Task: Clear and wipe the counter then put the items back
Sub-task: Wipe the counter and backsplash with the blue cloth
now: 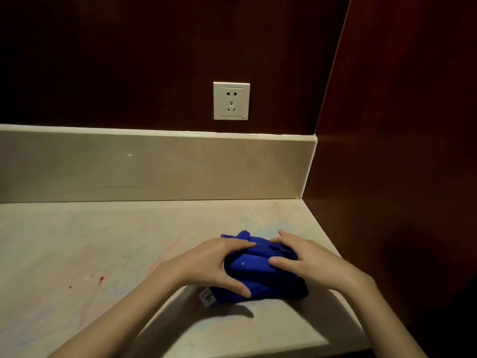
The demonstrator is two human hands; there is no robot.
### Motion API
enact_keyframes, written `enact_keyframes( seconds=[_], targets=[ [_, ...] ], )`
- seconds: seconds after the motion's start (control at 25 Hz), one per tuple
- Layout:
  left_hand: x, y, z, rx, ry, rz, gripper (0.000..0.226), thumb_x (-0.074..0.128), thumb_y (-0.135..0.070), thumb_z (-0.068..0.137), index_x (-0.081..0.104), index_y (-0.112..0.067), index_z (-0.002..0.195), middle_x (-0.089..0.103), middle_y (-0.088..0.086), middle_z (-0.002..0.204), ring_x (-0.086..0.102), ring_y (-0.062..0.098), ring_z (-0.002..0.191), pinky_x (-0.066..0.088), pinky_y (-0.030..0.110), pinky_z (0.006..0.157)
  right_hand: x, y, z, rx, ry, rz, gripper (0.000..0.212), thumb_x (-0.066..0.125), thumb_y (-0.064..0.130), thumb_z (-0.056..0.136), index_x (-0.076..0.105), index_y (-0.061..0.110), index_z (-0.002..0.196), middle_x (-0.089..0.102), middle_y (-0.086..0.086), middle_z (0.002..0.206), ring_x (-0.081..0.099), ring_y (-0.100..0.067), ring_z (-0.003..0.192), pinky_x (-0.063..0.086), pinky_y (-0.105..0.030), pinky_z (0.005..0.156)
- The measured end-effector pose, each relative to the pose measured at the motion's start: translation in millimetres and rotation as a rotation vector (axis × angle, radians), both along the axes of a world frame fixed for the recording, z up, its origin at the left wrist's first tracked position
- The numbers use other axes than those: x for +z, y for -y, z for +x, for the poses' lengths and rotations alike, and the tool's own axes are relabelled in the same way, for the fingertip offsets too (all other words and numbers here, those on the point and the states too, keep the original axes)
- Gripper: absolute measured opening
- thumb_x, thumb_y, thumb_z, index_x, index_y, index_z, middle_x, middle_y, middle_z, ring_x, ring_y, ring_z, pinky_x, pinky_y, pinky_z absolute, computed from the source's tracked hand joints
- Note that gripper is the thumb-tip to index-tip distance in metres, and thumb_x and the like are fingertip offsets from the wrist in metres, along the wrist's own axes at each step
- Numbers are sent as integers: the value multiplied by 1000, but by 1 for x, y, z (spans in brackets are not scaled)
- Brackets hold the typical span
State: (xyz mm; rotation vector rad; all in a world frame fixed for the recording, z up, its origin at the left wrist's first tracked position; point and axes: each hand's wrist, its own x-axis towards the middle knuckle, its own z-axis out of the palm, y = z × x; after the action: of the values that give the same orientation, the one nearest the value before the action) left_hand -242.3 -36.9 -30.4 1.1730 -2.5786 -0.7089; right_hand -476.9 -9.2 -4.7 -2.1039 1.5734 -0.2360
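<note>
Blue cloth [260, 270], bunched into a thick wad, lies on the pale stone surface [77, 241] toward its right end, near the front edge and close to the dark wooden side panel [400, 151]. Both hands are on it. The left hand [214, 264] cups the wad's left side, fingers laid over the top and the thumb stretched down along the front. The right hand [307, 259] holds the right side, fingers curved over the top folds and the thumb pressed into the cloth's middle. The hands are narrow-set, with only a strip of blue showing between them. A small white tag [206, 297] with dark print sticks out from the cloth's lower left corner, just below the left thumb. The surface bears faint pink and bluish smears and a few red spots [101, 279] well to the left of the cloth. Behind runs a beige backsplash [154, 166], and above it a white wall socket [231, 101] sits in the dark wooden wall [129, 60].
</note>
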Motion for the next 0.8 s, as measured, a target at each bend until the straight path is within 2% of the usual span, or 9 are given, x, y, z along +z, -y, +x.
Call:
enact_keyframes(
  seconds=[0.08, 0.16, 0.28, 0.4, 0.56, 0.68, 0.8],
  targets=[
    [-5, -6, -3, 33, -6, 18, 72, 63, -60, 80, 38, -35, 144, 34, -19, 150, 30, -4, 136, 24, 18, 112, -10, 2, 1, 101, -10, -9, 54, 51, 41, 95, 31, 41, 145, 15, 11, 158, 20, -10, 144, 18, -26, 113],
    [-12, -10, -4, 99, -17, 27, 55, 49, -57, 90, 42, -37, 141, 29, -19, 152, 25, -3, 139, 21, 22, 115, -23, -1, 1, 159, 4, 15, 57, 52, 37, 95, 26, 44, 145, 11, 14, 158, 12, -8, 145, 15, -27, 116],
    [-15, -13, -4, 159, 18, -22, 44, 47, -50, 94, 47, -39, 137, 34, -21, 149, 33, -1, 136, 28, 23, 112, -30, -1, -3, 131, 67, 13, 60, 56, 38, 93, 25, 46, 144, 10, 18, 157, 12, -7, 145, 17, -31, 118],
    [-14, -14, -4, 170, 27, -57, 51, 59, -50, 88, 48, -39, 137, 43, -20, 145, 44, 1, 129, 36, 23, 107, -33, 1, -6, 127, 87, 2, 63, 58, 40, 91, 26, 45, 145, 11, 17, 158, 14, -8, 145, 17, -32, 119],
    [-10, -12, -3, 157, 21, -57, 61, 65, -52, 82, 46, -38, 138, 42, -16, 146, 41, 2, 132, 34, 22, 109, -30, 2, -7, 123, 70, 11, 62, 58, 41, 91, 28, 43, 145, 9, 14, 159, 16, -10, 145, 16, -32, 119],
    [-12, -14, -1, 96, 77, -98, 66, 61, -57, 83, 39, -39, 142, 30, -13, 153, 29, 3, 140, 26, 26, 114, -29, -2, -6, 131, 36, -2, 64, 57, 48, 89, 27, 43, 145, 4, 15, 159, 7, -8, 146, 13, -31, 118],
    [-18, -19, 2, 17, 171, -118, 82, 62, -61, 80, 22, -40, 148, 12, -14, 159, 11, 2, 144, 13, 21, 114, -34, -10, -4, 141, -26, 3, 73, 57, 58, 84, 21, 44, 146, -3, 18, 158, -3, -6, 146, 13, -33, 117]
  ],
)
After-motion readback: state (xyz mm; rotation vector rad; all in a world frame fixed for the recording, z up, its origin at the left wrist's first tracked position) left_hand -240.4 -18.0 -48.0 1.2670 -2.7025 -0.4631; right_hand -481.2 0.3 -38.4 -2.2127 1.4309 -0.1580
